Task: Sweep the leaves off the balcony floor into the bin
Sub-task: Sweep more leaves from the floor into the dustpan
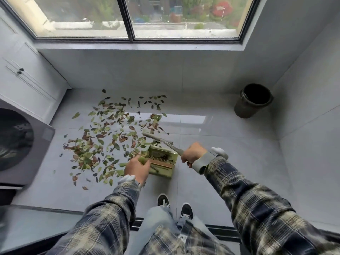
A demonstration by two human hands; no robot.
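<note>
Plaid flannel sleeves (248,199) lead to both hands: left hand (137,167) grips the olive-green plastic dustpan (163,162), mouth toward the thin green-brown leaves (110,133) strewn on glossy grey floor tiles (230,153); right hand (193,153) clasps a slim grey brush (158,138), angled to drive them in. Round dark bin (253,101) stands well apart, rightward.

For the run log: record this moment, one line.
left hand grips green plastic dustpan | right hand grips grey broom | green-brown leaves litter grey floor | dark round bin upright
</note>
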